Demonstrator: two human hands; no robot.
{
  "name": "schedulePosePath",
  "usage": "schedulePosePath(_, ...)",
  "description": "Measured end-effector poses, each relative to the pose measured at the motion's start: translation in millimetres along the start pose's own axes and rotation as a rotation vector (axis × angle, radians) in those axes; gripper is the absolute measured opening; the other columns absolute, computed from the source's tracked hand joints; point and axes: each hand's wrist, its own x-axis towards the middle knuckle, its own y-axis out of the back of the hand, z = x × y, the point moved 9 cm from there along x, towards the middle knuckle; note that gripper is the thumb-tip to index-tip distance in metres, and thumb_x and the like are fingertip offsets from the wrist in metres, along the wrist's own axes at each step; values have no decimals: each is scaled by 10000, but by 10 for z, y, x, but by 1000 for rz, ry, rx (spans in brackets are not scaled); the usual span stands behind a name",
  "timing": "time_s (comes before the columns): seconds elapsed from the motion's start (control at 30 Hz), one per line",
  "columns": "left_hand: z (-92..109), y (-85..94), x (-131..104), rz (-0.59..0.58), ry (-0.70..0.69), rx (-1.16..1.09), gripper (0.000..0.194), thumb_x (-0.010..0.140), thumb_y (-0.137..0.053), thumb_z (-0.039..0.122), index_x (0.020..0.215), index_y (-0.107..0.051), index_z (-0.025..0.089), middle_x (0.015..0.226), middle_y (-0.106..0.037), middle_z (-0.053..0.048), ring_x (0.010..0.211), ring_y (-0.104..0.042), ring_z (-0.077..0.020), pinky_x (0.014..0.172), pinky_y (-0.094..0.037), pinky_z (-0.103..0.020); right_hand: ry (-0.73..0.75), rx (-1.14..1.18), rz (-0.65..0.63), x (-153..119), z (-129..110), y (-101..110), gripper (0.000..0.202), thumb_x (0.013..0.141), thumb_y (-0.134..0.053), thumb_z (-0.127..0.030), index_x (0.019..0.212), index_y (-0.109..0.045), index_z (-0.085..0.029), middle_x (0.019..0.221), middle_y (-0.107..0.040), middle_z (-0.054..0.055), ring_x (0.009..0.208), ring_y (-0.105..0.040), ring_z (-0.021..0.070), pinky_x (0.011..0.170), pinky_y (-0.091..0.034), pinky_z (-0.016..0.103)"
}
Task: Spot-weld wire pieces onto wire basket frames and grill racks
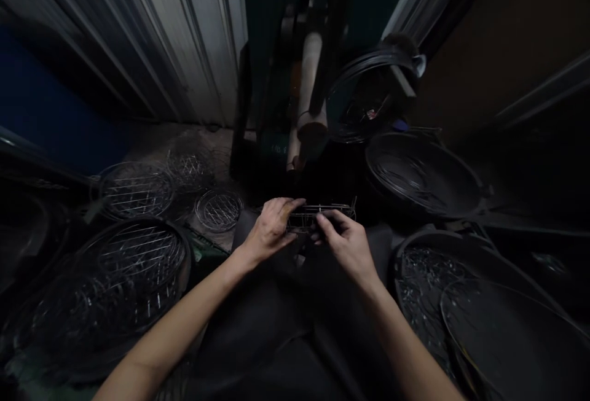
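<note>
Between my two hands, above my dark-covered lap, is a small wire rack (318, 209) made of thin metal rods. My left hand (275, 224) closes round its left side, fingers over the top and thumb beneath. With thumb and fingers together, my right hand (343, 235) pinches at the rack's right part. Whether a separate small wire piece sits in that pinch is too dark to tell. A machine with a pale, round bar (310, 85) stands just beyond the rack.
On the left floor lie round wire grates (136, 189), (219, 209), with a basin (187, 253) of wire racks nearer me. To the right are a pan (424, 174) of wire rings, a tub (401, 266) of small metal pieces and a wire coil (369, 60).
</note>
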Motion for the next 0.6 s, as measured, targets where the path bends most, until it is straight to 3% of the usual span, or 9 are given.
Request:
schedulePosePath(0.1, -62, 51, -5, 31, 18, 1, 572, 802, -593, 250, 1316, -345, 207, 1191, -513, -100, 1140, -480, -251, 975, -399, -423, 104, -76, 39, 39, -40, -42, 331, 823, -558, -498, 842, -637, -176, 736, -650, 24, 624, -611, 164, 575, -502, 261)
schedulePosePath(0.33, -178, 99, -13, 118, 26, 20, 592, 771, -603, 223, 1302, -344, 198, 1176, -533, -88, 1132, -502, -247, 1068, -321, -499, 164, -232, 67, 111, -153, -100, 341, 848, -520, -466, 874, -666, -159, 805, -676, 42, 730, -610, 177, 678, -467, 260)
schedulePosePath(0.6, -281, 105, 12, 166, 71, 18, 571, 755, -603, 184, 1272, -361, 203, 1158, -540, -79, 1122, -513, -235, 1065, -338, -504, 205, -341, 78, 221, -248, -147, 299, 856, -517, -418, 827, -666, -160, 748, -663, 16, 647, -570, 141, 596, -417, 227)
